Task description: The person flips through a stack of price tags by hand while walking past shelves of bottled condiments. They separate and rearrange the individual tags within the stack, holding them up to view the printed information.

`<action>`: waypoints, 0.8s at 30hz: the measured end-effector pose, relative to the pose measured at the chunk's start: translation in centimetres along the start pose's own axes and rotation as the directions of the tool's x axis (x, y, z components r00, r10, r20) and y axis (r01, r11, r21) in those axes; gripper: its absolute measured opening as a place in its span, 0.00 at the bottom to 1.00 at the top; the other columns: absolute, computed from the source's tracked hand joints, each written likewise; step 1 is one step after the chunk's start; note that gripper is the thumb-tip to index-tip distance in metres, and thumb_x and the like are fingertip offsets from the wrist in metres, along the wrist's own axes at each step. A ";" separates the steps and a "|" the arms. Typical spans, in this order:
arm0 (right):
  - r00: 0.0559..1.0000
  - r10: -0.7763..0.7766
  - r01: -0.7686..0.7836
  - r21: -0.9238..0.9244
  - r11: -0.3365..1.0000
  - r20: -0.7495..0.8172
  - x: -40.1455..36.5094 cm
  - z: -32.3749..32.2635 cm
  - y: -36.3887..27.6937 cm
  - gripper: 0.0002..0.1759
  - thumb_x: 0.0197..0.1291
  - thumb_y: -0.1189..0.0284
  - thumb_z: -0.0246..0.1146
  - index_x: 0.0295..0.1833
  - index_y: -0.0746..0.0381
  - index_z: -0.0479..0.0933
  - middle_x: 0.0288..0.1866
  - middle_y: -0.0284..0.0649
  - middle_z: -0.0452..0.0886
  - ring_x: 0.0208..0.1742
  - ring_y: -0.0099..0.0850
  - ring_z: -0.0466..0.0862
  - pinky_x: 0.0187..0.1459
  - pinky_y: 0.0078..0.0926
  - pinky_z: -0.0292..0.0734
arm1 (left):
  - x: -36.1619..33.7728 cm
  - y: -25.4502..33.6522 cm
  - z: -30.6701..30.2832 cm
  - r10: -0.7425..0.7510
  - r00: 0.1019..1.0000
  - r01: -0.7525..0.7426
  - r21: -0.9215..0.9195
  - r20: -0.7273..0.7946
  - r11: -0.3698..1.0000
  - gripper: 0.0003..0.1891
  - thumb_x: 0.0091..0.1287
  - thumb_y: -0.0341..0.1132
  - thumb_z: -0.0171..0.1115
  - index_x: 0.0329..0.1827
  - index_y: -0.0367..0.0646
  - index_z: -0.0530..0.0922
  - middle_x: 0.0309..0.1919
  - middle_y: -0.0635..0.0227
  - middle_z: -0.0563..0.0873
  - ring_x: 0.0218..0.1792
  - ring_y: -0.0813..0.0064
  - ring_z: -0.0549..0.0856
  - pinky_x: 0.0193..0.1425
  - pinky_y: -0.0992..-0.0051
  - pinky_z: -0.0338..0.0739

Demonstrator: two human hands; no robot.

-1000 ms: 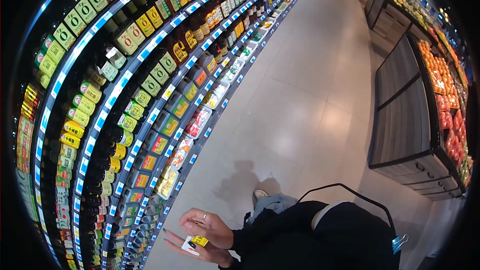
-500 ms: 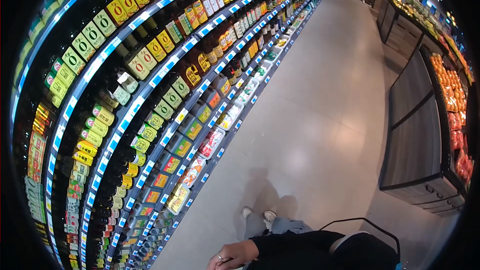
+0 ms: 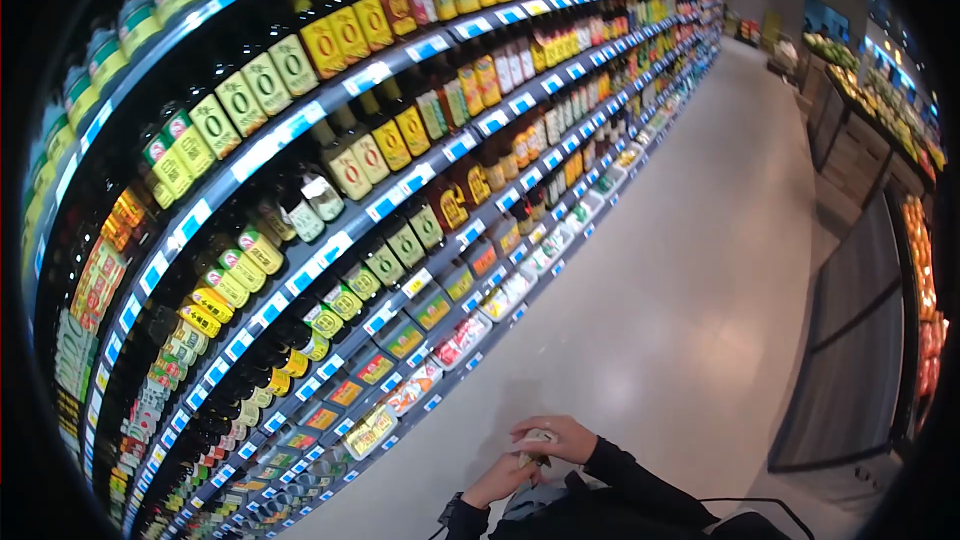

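Low in the view, my two hands are together in front of my body. My left hand [image 3: 500, 480], with a dark band at its wrist, has its fingers bent up toward the other hand. From the right, my right hand [image 3: 562, 437] reaches over it, fingers curled and their tips near the left fingers. A pale patch with dark marks [image 3: 538, 443] shows between the hands; I cannot tell whether they hold it or it is a shoe behind them. Both sleeves are black. The shelf of bottles stands to the left, apart from the hands.
Long shelves of labelled bottles [image 3: 268, 83] with blue and white price tags [image 3: 372, 80] curve along the left. Packets in white trays [image 3: 372, 432] line the lowest shelf. Grey floor [image 3: 640, 340] runs between them and a dark produce stand [image 3: 850, 340]. A thin black handle [image 3: 775, 506] is by my right arm.
One hand showed at the bottom edge before; now both are raised and meet. The view has turned left, so the shelves sit further right and the produce stand is partly cut off.
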State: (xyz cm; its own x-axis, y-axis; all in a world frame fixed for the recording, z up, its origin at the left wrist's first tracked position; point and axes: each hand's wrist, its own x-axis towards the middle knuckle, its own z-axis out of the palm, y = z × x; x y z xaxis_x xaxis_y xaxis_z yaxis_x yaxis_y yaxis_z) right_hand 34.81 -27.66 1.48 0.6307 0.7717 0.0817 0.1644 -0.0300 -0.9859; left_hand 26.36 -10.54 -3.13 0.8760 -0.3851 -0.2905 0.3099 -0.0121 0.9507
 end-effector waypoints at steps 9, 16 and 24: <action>0.910 0.197 -0.281 0.195 0.940 0.365 2.0 -2.7 -0.5 0.22 0.58 0.77 0.58 0.60 0.61 0.69 0.56 0.40 0.75 0.52 0.26 0.76 0.54 0.24 0.70 | 1.2 3.4 -0.2 -0.067 0.994 0.043 0.258 0.085 0.965 0.10 0.64 0.33 0.46 0.34 0.38 0.76 0.24 0.68 0.80 0.31 0.73 0.79 0.40 0.73 0.72; 0.916 -0.085 0.064 0.065 0.996 0.393 3.1 3.6 0.6 0.16 0.61 0.78 0.54 0.55 0.66 0.72 0.58 0.44 0.73 0.57 0.34 0.74 0.57 0.26 0.67 | -4.5 0.2 -0.6 -0.058 0.975 0.045 -0.069 -0.214 0.997 0.11 0.66 0.35 0.48 0.32 0.37 0.73 0.18 0.68 0.74 0.19 0.75 0.76 0.25 0.75 0.71; 0.900 -0.074 0.082 -0.001 0.997 0.430 2.5 8.0 -1.5 0.13 0.58 0.79 0.55 0.48 0.63 0.77 0.55 0.41 0.76 0.56 0.39 0.75 0.58 0.32 0.69 | -8.9 -1.8 0.3 0.202 0.903 -0.102 0.267 -0.379 0.958 0.12 0.64 0.33 0.48 0.48 0.43 0.75 0.29 0.61 0.80 0.29 0.70 0.79 0.35 0.71 0.74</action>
State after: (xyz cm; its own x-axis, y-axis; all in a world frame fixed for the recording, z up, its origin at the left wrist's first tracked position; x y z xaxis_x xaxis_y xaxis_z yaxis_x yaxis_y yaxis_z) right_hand 30.11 -20.64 1.95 0.2294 0.9698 0.0834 0.2159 0.0328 -0.9759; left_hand 17.88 -7.33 -2.23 0.9937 -0.0008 -0.1117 0.1088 -0.2185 0.9697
